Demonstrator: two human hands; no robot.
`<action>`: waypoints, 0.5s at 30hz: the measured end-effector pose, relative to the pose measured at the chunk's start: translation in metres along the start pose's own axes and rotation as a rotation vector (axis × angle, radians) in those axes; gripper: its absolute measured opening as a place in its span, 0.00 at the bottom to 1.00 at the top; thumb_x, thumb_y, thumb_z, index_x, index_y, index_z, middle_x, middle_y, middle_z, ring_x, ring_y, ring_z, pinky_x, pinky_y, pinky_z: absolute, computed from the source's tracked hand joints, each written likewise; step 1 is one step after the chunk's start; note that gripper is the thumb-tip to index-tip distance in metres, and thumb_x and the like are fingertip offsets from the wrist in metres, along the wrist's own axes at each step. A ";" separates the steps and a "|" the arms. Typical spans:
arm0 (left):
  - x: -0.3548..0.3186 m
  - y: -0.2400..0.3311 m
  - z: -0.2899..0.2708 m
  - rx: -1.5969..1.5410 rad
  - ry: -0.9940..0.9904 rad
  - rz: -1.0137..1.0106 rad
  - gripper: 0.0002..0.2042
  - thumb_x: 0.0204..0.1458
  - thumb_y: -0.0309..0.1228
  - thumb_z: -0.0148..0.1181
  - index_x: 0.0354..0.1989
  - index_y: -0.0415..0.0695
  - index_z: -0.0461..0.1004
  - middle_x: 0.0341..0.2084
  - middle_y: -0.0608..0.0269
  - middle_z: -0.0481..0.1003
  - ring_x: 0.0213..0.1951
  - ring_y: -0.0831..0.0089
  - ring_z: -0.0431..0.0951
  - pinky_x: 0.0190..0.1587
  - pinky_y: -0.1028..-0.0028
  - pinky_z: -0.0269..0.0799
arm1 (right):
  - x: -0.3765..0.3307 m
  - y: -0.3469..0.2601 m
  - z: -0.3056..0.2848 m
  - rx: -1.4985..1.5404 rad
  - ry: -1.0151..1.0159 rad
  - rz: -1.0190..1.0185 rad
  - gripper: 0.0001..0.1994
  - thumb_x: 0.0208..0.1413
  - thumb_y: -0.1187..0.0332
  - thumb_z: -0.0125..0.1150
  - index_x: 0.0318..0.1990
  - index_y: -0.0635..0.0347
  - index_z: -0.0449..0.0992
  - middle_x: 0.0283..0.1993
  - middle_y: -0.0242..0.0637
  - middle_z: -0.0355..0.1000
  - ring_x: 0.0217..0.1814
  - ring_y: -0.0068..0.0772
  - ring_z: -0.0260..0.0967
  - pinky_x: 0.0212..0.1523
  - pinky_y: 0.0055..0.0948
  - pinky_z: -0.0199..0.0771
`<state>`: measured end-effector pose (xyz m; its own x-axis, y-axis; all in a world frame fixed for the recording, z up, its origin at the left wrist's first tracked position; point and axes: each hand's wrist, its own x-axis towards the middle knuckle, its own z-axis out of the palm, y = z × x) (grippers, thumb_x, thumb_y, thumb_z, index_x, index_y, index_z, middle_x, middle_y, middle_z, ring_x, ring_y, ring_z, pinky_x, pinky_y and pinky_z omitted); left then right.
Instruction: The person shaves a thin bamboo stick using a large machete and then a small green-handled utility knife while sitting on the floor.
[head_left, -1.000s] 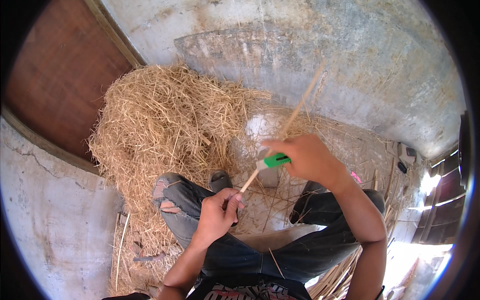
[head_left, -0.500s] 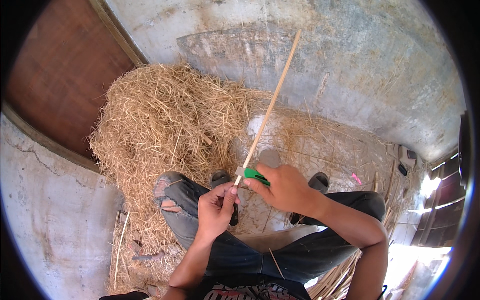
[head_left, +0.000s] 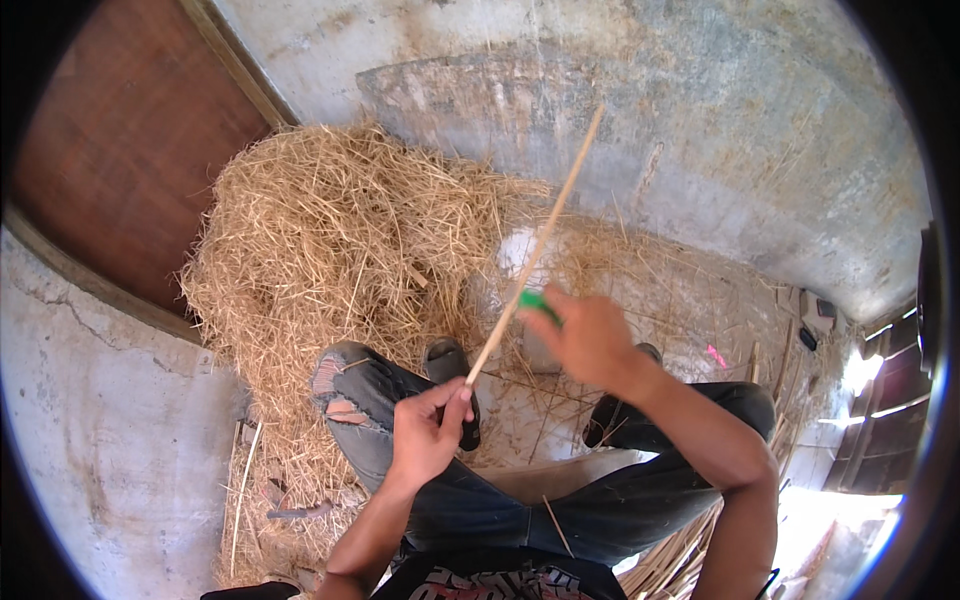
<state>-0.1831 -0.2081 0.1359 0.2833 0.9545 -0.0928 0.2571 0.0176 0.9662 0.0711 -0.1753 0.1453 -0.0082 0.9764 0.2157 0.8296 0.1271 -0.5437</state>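
Observation:
A long, thin pale bamboo strip (head_left: 558,205) slants up and away to the right in front of me. My left hand (head_left: 424,432) pinches its near end between thumb and fingers, above my left knee. Closed round a green-handled cutter (head_left: 533,300), my right hand (head_left: 597,345) is beside the strip, about midway along it. The cutter is smeared by motion, and I cannot make out whether its blade touches the strip.
A large straw heap (head_left: 330,230) lies at the left against the wall (head_left: 700,120). Split sticks (head_left: 665,560) are piled by my right thigh. A curved-handled tool (head_left: 298,511) rests on straw at the lower left. Sandals (head_left: 448,365) are on my feet.
My right hand and the cutter have moved up along the strip, away from my left hand. The strip's far end has dropped lower in view. My left hand keeps its hold.

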 end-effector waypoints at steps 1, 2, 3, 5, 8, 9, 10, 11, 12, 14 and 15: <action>-0.008 -0.002 -0.003 0.017 -0.018 -0.005 0.10 0.65 0.26 0.56 0.44 0.30 0.79 0.24 0.69 0.74 0.28 0.86 0.69 0.30 0.83 0.64 | 0.012 0.013 -0.009 -0.017 -0.026 0.158 0.21 0.66 0.47 0.54 0.41 0.59 0.75 0.23 0.50 0.73 0.26 0.50 0.75 0.26 0.51 0.72; -0.021 -0.005 -0.007 0.038 -0.034 -0.011 0.10 0.65 0.25 0.56 0.43 0.30 0.80 0.24 0.69 0.74 0.28 0.86 0.69 0.30 0.83 0.64 | 0.025 0.035 -0.016 0.038 0.055 0.204 0.22 0.66 0.47 0.53 0.43 0.61 0.76 0.24 0.50 0.74 0.27 0.49 0.76 0.27 0.50 0.73; -0.034 -0.010 -0.012 0.053 -0.056 -0.015 0.10 0.65 0.25 0.56 0.42 0.30 0.80 0.23 0.69 0.74 0.28 0.86 0.69 0.30 0.83 0.64 | 0.038 0.066 -0.026 0.085 0.138 0.254 0.24 0.67 0.47 0.52 0.46 0.63 0.77 0.26 0.50 0.75 0.28 0.48 0.76 0.28 0.48 0.73; -0.057 -0.021 -0.024 0.061 -0.145 -0.002 0.09 0.64 0.25 0.57 0.42 0.30 0.80 0.23 0.67 0.75 0.26 0.86 0.70 0.28 0.83 0.64 | 0.055 0.161 -0.049 -0.015 0.415 0.368 0.28 0.68 0.45 0.49 0.48 0.67 0.79 0.32 0.53 0.77 0.31 0.52 0.75 0.38 0.50 0.73; -0.096 -0.042 -0.072 0.027 -0.127 -0.082 0.09 0.64 0.26 0.58 0.44 0.33 0.81 0.22 0.67 0.76 0.24 0.84 0.73 0.26 0.81 0.67 | 0.035 0.297 -0.135 -0.080 0.631 0.655 0.34 0.66 0.41 0.49 0.39 0.72 0.80 0.36 0.57 0.78 0.40 0.55 0.75 0.45 0.47 0.71; -0.107 -0.050 -0.091 0.000 -0.090 -0.122 0.09 0.64 0.26 0.58 0.44 0.33 0.81 0.22 0.67 0.76 0.23 0.85 0.72 0.25 0.81 0.66 | 0.027 0.317 -0.144 -0.067 0.729 0.744 0.34 0.65 0.41 0.50 0.37 0.73 0.80 0.34 0.56 0.78 0.39 0.53 0.75 0.44 0.46 0.71; -0.116 -0.050 -0.098 -0.022 -0.030 -0.170 0.09 0.64 0.27 0.58 0.44 0.33 0.81 0.22 0.67 0.76 0.22 0.85 0.71 0.24 0.82 0.64 | 0.034 0.311 -0.135 -0.003 0.718 0.747 0.34 0.64 0.41 0.51 0.39 0.73 0.80 0.33 0.55 0.78 0.38 0.50 0.75 0.44 0.46 0.70; -0.118 -0.052 -0.099 -0.063 0.008 -0.201 0.09 0.64 0.27 0.58 0.44 0.33 0.81 0.22 0.67 0.76 0.21 0.86 0.70 0.23 0.83 0.62 | 0.034 0.305 -0.129 0.057 0.709 0.753 0.34 0.64 0.41 0.52 0.41 0.73 0.80 0.33 0.54 0.78 0.38 0.48 0.75 0.43 0.45 0.70; -0.116 -0.048 -0.098 -0.102 0.047 -0.235 0.09 0.64 0.27 0.57 0.44 0.33 0.81 0.22 0.67 0.76 0.21 0.87 0.69 0.22 0.84 0.61 | 0.034 0.296 -0.122 0.118 0.696 0.761 0.34 0.64 0.41 0.53 0.42 0.74 0.79 0.32 0.53 0.78 0.37 0.46 0.75 0.42 0.45 0.70; -0.107 -0.046 -0.091 -0.148 0.080 -0.223 0.10 0.65 0.27 0.56 0.46 0.34 0.80 0.22 0.68 0.75 0.18 0.89 0.64 0.19 0.84 0.55 | 0.051 0.238 -0.099 0.226 0.514 0.682 0.34 0.63 0.41 0.55 0.48 0.74 0.78 0.34 0.50 0.78 0.38 0.41 0.74 0.43 0.41 0.71; -0.101 -0.043 -0.082 -0.170 0.087 -0.207 0.10 0.65 0.27 0.56 0.46 0.34 0.80 0.22 0.68 0.74 0.17 0.89 0.63 0.19 0.84 0.54 | 0.057 0.202 -0.086 0.272 0.429 0.645 0.35 0.62 0.41 0.56 0.51 0.74 0.77 0.35 0.49 0.79 0.38 0.38 0.74 0.43 0.39 0.71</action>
<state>-0.2987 -0.2808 0.1240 0.1588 0.9471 -0.2790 0.1408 0.2579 0.9558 0.2864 -0.1087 0.1178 0.6839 0.7276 0.0544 0.4331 -0.3448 -0.8328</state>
